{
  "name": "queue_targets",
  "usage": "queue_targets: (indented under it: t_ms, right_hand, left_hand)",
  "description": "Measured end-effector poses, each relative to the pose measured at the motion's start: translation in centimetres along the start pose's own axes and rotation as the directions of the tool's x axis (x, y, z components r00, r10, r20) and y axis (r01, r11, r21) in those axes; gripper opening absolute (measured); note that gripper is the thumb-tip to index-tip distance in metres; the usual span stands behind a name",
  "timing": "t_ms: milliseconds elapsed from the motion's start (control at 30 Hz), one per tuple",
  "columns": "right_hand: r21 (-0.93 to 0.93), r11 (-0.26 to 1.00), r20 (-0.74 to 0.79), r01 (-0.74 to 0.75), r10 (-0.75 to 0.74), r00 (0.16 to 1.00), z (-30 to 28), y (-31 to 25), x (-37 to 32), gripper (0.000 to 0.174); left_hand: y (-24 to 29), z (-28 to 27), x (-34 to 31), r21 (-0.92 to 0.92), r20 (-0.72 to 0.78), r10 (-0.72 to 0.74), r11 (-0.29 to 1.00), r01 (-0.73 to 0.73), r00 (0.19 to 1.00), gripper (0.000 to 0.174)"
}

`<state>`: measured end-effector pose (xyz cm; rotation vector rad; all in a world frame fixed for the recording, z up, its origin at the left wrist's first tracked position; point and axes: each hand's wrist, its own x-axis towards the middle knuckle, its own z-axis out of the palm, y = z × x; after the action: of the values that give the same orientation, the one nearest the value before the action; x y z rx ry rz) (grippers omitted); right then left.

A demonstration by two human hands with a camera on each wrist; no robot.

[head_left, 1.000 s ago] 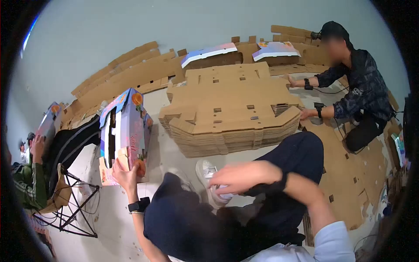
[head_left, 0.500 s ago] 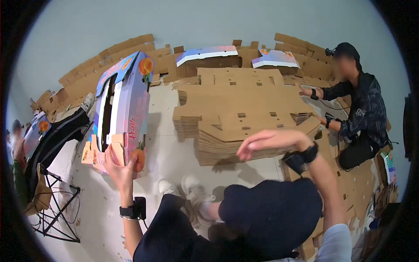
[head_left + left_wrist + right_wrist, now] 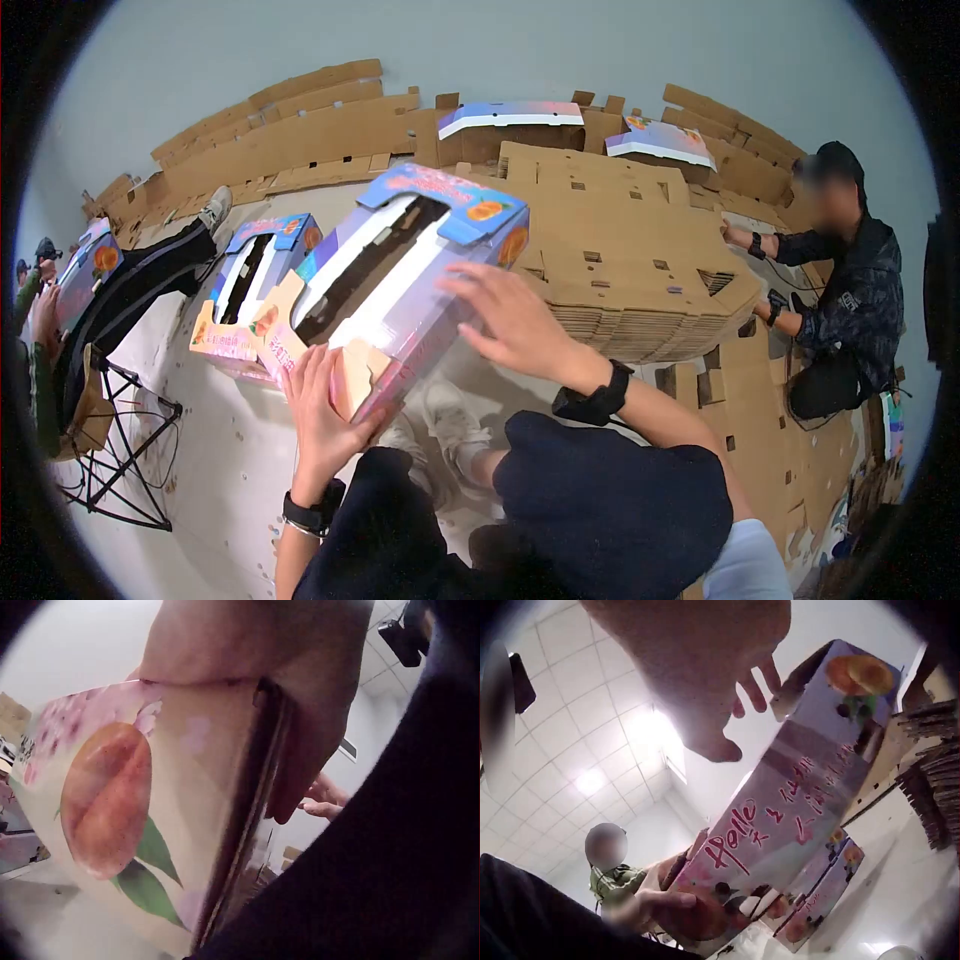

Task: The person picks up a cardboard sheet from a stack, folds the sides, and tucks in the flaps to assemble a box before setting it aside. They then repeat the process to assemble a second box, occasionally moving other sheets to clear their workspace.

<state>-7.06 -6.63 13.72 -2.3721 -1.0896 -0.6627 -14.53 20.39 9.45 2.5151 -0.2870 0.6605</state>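
Observation:
A printed fruit carton (image 3: 425, 275) with peach pictures and an open slot along its top is tilted in front of me. At its near end my left hand (image 3: 328, 405) grips the corner, thumb on the side and fingers over the top flap. In the left wrist view, the hand wraps the carton's edge (image 3: 191, 750) beside a large peach print. My right hand (image 3: 515, 325) hovers by the carton's right side with fingers spread. The right wrist view shows those fingers loose above the lettered side (image 3: 780, 787). A second similar carton (image 3: 222, 342) stands behind on the left.
A tall stack of flat cardboard sheets (image 3: 620, 240) stands ahead to the right, with a person (image 3: 850, 290) kneeling beside it. Cardboard strips (image 3: 290, 145) line the wall. A black-legged stool (image 3: 125, 440) and another person's leg (image 3: 140, 280) are at left.
My left hand has brought the carton from the left toward the middle and tilted it rightward, uncovering the second carton. My right hand rose from my lap and moved left to the carton's side.

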Motion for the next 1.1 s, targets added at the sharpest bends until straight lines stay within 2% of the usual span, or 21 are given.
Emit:
queue_targets:
  t_ms: [67,100,167,233,267,333,367,400,433,467,533,567,600,633,667,733,767,833,867,967,1100]
  right_hand:
    - [0.05,0.998,0.057,0.03,-0.033,0.998,1.3,0.0,-0.8,0.055]
    - [0.103,0.993,0.109,0.061,-0.072,0.991,1.6,0.0,-1.4,0.056]
    - [0.071,0.995,0.121,0.069,-0.077,0.99,1.8,-0.6,-2.9,0.053]
    - [0.288,0.956,0.225,-0.058,-0.009,0.974,1.7,-1.2,-5.1,0.048]
    - [0.315,0.939,0.278,-0.138,0.047,0.959,1.5,-0.9,-7.1,0.039]
    - [0.286,0.872,0.433,-0.398,0.253,0.865,1.4,0.7,-12.5,0.031]
    - [0.256,0.811,0.429,-0.527,0.393,0.813,1.3,1.5,-15.9,0.029]
    - [0.231,0.73,0.42,-0.643,0.522,0.743,1.2,2.5,-20.0,0.028]
    - [0.068,0.775,0.273,-0.628,0.591,0.759,1.9,4.4,-25.8,0.032]
    - [-0.102,0.782,0.118,-0.614,0.623,0.773,1.8,6.0,-30.9,0.037]
    - [-0.409,0.57,-0.11,-0.712,0.744,0.659,-1.0,6.6,-35.9,0.049]
    - [-0.417,0.555,-0.119,-0.72,0.752,0.648,-2.2,7.4,-38.0,0.049]
    - [-0.524,0.497,-0.115,-0.692,0.763,0.636,-3.2,8.6,-39.6,0.054]
    - [-0.623,0.435,-0.112,-0.65,0.773,0.625,-3.8,9.7,-40.2,0.058]
    - [-0.625,0.429,-0.116,-0.652,0.775,0.621,-3.7,11.3,-40.4,0.058]
    - [-0.448,0.475,-0.247,-0.757,0.748,0.616,-3.6,14.5,-40.0,0.056]
    - [-0.448,0.473,-0.243,-0.759,0.753,0.612,-4.0,16.1,-39.9,0.056]
    - [-0.416,0.192,-0.014,-0.889,0.976,0.217,-4.9,19.1,-39.3,0.056]
    - [-0.437,0.198,0.119,-0.877,0.98,0.162,-5.4,19.8,-39.1,0.055]
    - [-0.53,0.241,0.16,-0.813,0.97,0.183,-4.6,21.0,-40.9,0.056]
    - [-0.5,0.235,0.169,-0.834,0.97,0.172,-5.0,19.3,-41.1,0.056]
  left_hand:
    - [0.3,0.3,-1.1,0.006,0.013,0.012,1.0,-0.012,1.0,0.081]
    - [0.5,0.4,-1.7,-0.027,0.002,-0.036,0.999,0.036,0.999,0.081]
    - [0.5,0.5,-2.6,-0.065,-0.001,-0.077,0.995,0.077,0.997,0.08]
    - [0.0,0.6,-3.2,-0.176,-0.007,-0.181,0.968,0.177,0.983,0.079]
    - [-0.4,0.7,-3.4,-0.178,-0.025,-0.178,0.969,0.171,0.984,0.077]
    - [-1.5,1.1,-4.1,-0.255,-0.022,-0.255,0.936,0.241,0.967,0.078]
    - [-2.3,1.2,-4.5,-0.274,-0.021,-0.276,0.926,0.26,0.961,0.08]
    - [-3.2,1.2,-4.9,-0.279,-0.025,-0.294,0.92,0.275,0.956,0.082]
    - [-3.9,1.3,-5.1,-0.285,-0.034,-0.313,0.913,0.291,0.949,0.083]
    - [-4.2,1.2,-5.2,-0.211,-0.034,-0.316,0.93,0.302,0.948,0.084]
    - [-5.0,1.4,-5.4,-0.234,-0.03,-0.329,0.92,0.313,0.944,0.084]
    - [-5.3,1.6,-5.5,-0.236,-0.042,-0.326,0.922,0.308,0.944,0.084]
    - [-5.1,1.6,-5.4,-0.219,-0.035,-0.335,0.922,0.32,0.941,0.085]
    - [-5.1,1.8,-5.3,-0.225,-0.029,-0.328,0.922,0.314,0.944,0.085]
    - [-5.3,2.0,-5.3,-0.238,-0.028,-0.352,0.911,0.336,0.935,0.084]
    - [-5.5,2.3,-5.3,-0.26,0.005,-0.399,0.885,0.386,0.917,0.084]
    - [-6.2,2.7,-5.4,-0.257,0.012,-0.4,0.884,0.39,0.916,0.084]
    - [-7.6,3.3,-5.6,-0.459,0.093,-0.448,0.773,0.438,0.889,0.084]
    - [-8.0,3.3,-5.7,-0.418,0.087,-0.435,0.8,0.429,0.896,0.087]
    - [-8.3,3.9,-6.0,-0.496,0.091,-0.469,0.744,0.448,0.879,0.088]
    - [-6.9,3.8,-5.5,-0.51,0.112,-0.524,0.699,0.502,0.844,0.084]
